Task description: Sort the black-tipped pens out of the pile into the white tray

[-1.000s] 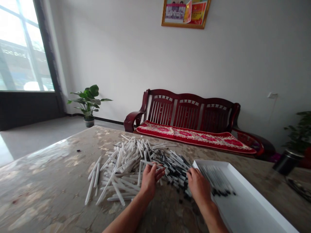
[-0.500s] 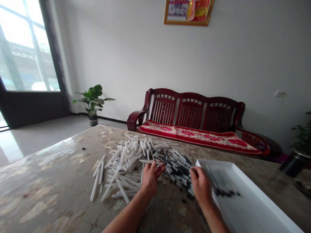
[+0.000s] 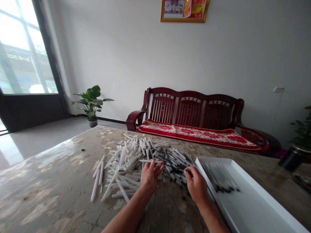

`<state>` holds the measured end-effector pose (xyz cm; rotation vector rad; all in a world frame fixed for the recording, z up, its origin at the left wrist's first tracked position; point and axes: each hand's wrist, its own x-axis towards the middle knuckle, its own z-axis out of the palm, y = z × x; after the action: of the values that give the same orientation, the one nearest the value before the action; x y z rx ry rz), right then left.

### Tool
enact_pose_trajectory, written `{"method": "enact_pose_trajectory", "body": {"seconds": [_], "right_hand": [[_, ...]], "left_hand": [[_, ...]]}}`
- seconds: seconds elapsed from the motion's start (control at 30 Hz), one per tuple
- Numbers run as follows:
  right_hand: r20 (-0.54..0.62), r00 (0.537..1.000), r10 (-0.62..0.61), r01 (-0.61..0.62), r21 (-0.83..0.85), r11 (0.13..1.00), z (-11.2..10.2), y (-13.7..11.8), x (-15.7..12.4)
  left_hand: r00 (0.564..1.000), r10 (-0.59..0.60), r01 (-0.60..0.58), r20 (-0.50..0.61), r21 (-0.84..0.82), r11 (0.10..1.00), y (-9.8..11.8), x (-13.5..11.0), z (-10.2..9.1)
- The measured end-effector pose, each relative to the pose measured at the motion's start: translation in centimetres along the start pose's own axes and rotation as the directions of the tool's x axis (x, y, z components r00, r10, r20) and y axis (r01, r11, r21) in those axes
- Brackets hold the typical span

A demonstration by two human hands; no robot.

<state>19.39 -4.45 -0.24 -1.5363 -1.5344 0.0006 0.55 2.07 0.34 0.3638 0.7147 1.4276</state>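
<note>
A loose heap of white plastic pens (image 3: 128, 161) lies on the marble table (image 3: 48, 181), and its right part is made up of black-tipped pens (image 3: 176, 165). My left hand (image 3: 150, 174) is at the heap's near edge, with a single white pen (image 3: 148, 160) held across its fingertips. My right hand (image 3: 196, 186) pinches a thin pen (image 3: 187, 170) beside the black-tipped end. Just to its right stands a white tray (image 3: 257, 187) holding a neat row of pens (image 3: 220, 181) with their dark tips toward the near side.
A dark cylindrical pot (image 3: 293, 158) stands beyond the tray at the right table edge. Behind the table are a red-cushioned wooden bench (image 3: 191, 111) and a potted plant (image 3: 91, 105) on the floor. A bright window (image 3: 24, 48) fills the left.
My right hand has shifted slightly left, away from the tray and toward the heap, with the thin pen in its fingers. My left hand has barely moved.
</note>
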Motion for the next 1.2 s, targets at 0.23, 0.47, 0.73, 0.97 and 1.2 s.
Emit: {"method": "enact_pose_trajectory", "body": {"seconds": [0.23, 0.47, 0.73, 0.97, 1.2], "right_hand": [[-0.031, 0.998, 0.063, -0.060, 0.089, 0.994, 0.3, 0.1, 0.0], [0.048, 0.986, 0.161, -0.168, 0.269, 0.948, 1.1, -0.6, 0.2], [0.227, 0.972, 0.061, -0.101, 0.170, 0.980, 2.3, -1.4, 0.4], [0.456, 0.872, -0.179, 0.328, -0.273, 0.904, 1.5, -3.6, 0.5], [0.247, 0.965, -0.085, 0.090, -0.011, 0.996, 2.7, -2.5, 0.5]], "left_hand": [[1.000, -0.010, 0.009, 0.011, 0.112, 0.994, 0.1, 0.1, -0.1], [0.986, 0.003, -0.049, 0.167, 0.274, 0.960, -0.5, -0.5, -0.1], [0.981, -0.110, 0.088, 0.162, 0.135, 0.987, -0.9, -1.7, 0.7], [0.988, -0.130, 0.131, 0.085, -0.012, 0.991, 0.0, -0.8, 0.7], [0.983, -0.160, 0.164, 0.094, -0.038, 0.986, -0.9, -1.0, 0.5]]}}
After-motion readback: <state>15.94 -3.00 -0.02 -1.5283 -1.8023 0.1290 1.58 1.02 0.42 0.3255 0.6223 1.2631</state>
